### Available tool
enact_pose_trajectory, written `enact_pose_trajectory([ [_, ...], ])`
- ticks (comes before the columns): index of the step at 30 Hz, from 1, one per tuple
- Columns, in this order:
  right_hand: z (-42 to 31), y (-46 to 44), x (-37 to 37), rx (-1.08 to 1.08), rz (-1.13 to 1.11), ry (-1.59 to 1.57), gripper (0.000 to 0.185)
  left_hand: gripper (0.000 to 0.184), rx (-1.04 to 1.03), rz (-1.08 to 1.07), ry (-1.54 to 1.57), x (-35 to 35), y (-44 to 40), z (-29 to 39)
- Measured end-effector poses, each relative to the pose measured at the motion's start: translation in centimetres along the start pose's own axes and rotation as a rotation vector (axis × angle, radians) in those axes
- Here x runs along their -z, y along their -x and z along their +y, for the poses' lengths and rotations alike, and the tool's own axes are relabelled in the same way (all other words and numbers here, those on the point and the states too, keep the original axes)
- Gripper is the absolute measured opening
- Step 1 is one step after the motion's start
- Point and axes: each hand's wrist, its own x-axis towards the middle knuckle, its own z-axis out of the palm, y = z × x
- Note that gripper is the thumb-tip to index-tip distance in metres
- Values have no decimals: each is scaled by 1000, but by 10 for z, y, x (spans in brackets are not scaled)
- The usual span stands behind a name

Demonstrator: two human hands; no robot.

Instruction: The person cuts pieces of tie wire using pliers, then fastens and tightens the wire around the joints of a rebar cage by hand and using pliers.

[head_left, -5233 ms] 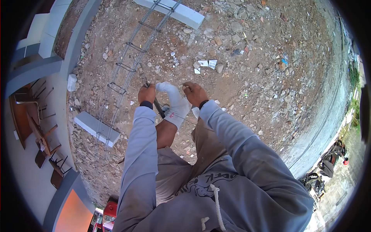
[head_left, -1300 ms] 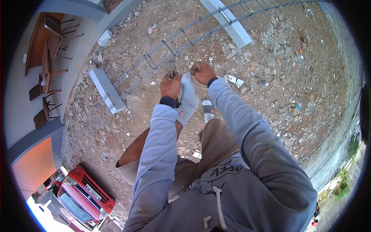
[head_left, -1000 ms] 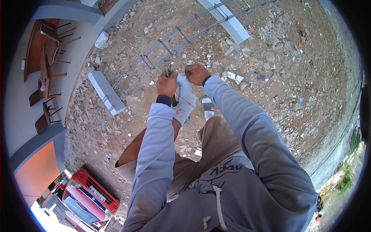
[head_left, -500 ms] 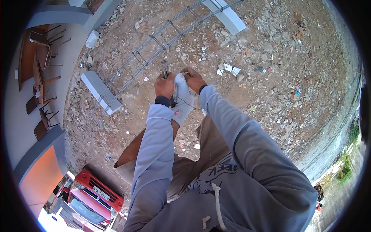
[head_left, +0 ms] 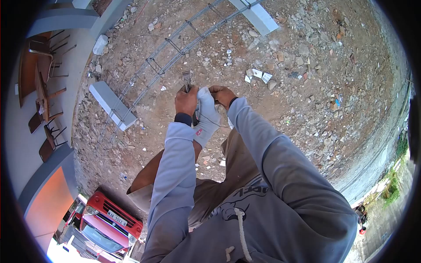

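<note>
Fingers closed, my left hand (head_left: 186, 101) grips a metal tool (head_left: 187, 79) whose head sticks up past the fist; its dark handle partly shows below. Beside that hand is my foot in a white sock (head_left: 206, 115), raised between both hands. My right hand (head_left: 222, 95) is closed in a pinch at the other side of the sock's toe end. What its fingertips hold is too small to tell. A thin dark wire (head_left: 214, 120) curves across the sock below the right hand.
A steel rebar frame (head_left: 168, 61) rests across a near white block (head_left: 112, 106) and a far one (head_left: 259, 18). Rubble and white tile pieces (head_left: 258, 75) lie on the dirt. Chairs (head_left: 47, 142) stand at left, a red car (head_left: 109, 219) at lower left.
The view has shifted, and the red car has come into view since the oldest frame. My right hand has moved from above the sock's toe to its right side. My left hand still grips the tool.
</note>
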Motion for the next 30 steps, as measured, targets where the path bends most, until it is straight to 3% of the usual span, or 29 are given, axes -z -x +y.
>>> enact_pose_trajectory([
  [5,17,-16,4,79,47,126,16,36,-27,-41,68,-4,-8,-11],
  [11,-30,10,18,124,-136,777,22,44,21,-129,83,-11,-14,-25],
  [14,-12,-3,21,21,-176,666,20,45,12,-105,15,-11,-10,-18],
  [17,-5,6,15,-151,-90,92,19,45,19,-77,-14,-2,-7,-1],
  [20,-14,19,10,-102,-86,67,11,45,9,-117,26,4,3,9],
  [23,-17,23,15,-61,-105,55,10,44,-20,-73,-10,0,-1,4],
  [30,-5,3,13,231,1,642,23,42,-39,-75,3,-2,0,-3],
])
